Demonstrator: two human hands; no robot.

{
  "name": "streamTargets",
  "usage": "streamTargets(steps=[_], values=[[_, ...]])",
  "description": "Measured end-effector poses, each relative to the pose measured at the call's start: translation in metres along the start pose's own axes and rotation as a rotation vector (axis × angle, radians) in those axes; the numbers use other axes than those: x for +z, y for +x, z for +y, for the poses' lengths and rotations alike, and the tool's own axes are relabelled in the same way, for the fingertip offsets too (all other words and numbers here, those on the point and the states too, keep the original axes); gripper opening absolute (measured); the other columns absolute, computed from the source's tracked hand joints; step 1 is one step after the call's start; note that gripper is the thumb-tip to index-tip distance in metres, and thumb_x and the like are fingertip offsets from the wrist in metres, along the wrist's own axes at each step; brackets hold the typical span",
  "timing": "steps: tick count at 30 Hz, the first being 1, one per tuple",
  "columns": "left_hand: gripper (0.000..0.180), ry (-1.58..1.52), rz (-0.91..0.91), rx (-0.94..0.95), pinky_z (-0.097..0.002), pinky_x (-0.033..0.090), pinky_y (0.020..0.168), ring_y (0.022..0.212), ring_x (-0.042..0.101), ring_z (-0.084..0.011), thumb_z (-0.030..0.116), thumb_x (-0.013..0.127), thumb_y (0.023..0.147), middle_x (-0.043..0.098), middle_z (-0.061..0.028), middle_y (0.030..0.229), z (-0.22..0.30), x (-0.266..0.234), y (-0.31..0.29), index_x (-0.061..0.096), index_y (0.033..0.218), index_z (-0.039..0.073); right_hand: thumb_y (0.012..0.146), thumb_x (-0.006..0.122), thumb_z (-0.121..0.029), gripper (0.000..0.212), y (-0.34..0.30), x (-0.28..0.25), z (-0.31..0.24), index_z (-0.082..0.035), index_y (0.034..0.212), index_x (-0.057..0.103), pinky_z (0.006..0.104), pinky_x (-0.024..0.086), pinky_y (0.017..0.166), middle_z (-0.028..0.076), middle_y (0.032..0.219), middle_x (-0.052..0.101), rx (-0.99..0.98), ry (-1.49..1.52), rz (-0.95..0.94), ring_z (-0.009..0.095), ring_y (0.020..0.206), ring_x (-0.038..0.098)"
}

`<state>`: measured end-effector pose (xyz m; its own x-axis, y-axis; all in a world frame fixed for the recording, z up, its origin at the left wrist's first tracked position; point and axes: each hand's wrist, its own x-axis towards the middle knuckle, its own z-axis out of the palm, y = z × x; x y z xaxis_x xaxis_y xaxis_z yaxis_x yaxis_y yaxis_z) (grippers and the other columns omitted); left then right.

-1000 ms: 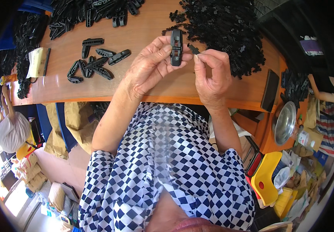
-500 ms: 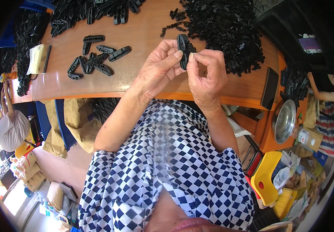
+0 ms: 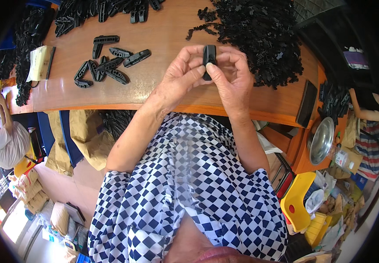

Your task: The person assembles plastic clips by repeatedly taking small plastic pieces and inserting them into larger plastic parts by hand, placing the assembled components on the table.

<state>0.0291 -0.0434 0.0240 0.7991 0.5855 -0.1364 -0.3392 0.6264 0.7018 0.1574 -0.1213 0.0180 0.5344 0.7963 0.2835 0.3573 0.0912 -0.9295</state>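
Observation:
Between my two hands, above the table's near edge, is a long black plastic part (image 3: 209,54) with rounded ends, held upright. My left hand (image 3: 184,72) grips its left side, thumb pressed to its face. From the right, my right hand (image 3: 230,76) closes on the same part, its thumb tip meeting the left thumb at the lower middle. The fingers behind it are partly hidden. Several similar black parts (image 3: 111,63) lie loosely grouped on the wooden table (image 3: 163,35) to the left. A large heap of small black pieces (image 3: 259,39) lies just beyond my right hand.
More long black parts (image 3: 104,9) are piled at the far left. A paper pad (image 3: 40,63) lies near the left end, a dark flat phone-like slab (image 3: 306,104) at the right edge. A metal bowl (image 3: 322,140) and yellow chair (image 3: 298,201) stand right. Other people (image 3: 12,144) sit nearby.
My right hand has shifted from pinching at the part's right side to wrapping round it, its thumb now on the front face. The part has turned to show a smoother, narrower side.

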Motion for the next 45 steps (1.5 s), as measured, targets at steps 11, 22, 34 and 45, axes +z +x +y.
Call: streamTargets(steps=[11,22,34,45], values=[[0.055,0.522,0.001,0.075,-0.0294,0.048,0.092,0.109,0.057,-0.0164,-0.001,0.060,0.089,0.057,-0.0088,0.117,0.002,-0.006,-0.009,0.034,0.137,0.006,0.090,0.058,-0.002,0.031,-0.002,0.010,-0.010,0.003,0.119,0.049,0.0284,0.050,0.088,0.011,0.111,0.062,0.514,0.587,-0.230,0.016,0.101,0.060],[0.046,1.455,0.148,0.243,-0.0362,0.050,0.082,0.101,0.060,-0.0300,0.002,0.061,0.085,0.057,-0.0185,0.112,0.091,-0.039,-0.017,0.046,0.128,0.002,0.082,0.067,-0.009,0.027,0.048,0.000,-0.007,-0.008,0.108,0.060,0.0368,0.043,0.089,0.004,0.108,0.061,0.063,-0.294,-0.334,0.020,0.106,0.054],[0.027,2.173,0.211,0.178,-0.0445,0.049,0.074,0.089,0.061,-0.0349,0.012,0.059,0.086,0.060,-0.0108,0.101,0.168,-0.086,0.033,0.059,0.114,0.013,0.072,0.074,-0.011,0.017,0.074,-0.006,0.018,-0.011,0.083,0.062,0.0365,0.036,0.077,0.000,0.086,0.051,-0.370,-1.022,-0.261,0.021,0.088,0.049],[0.024,2.122,0.268,0.032,-0.0439,0.050,0.071,0.080,0.060,-0.0362,0.015,0.067,0.075,0.061,-0.0156,0.093,0.165,-0.136,0.101,0.056,0.094,0.006,0.086,0.066,-0.008,0.009,0.062,-0.016,0.006,-0.002,0.092,0.062,0.0224,0.047,0.060,0.004,0.078,0.065,0.623,0.537,-0.111,0.010,0.067,0.060]])
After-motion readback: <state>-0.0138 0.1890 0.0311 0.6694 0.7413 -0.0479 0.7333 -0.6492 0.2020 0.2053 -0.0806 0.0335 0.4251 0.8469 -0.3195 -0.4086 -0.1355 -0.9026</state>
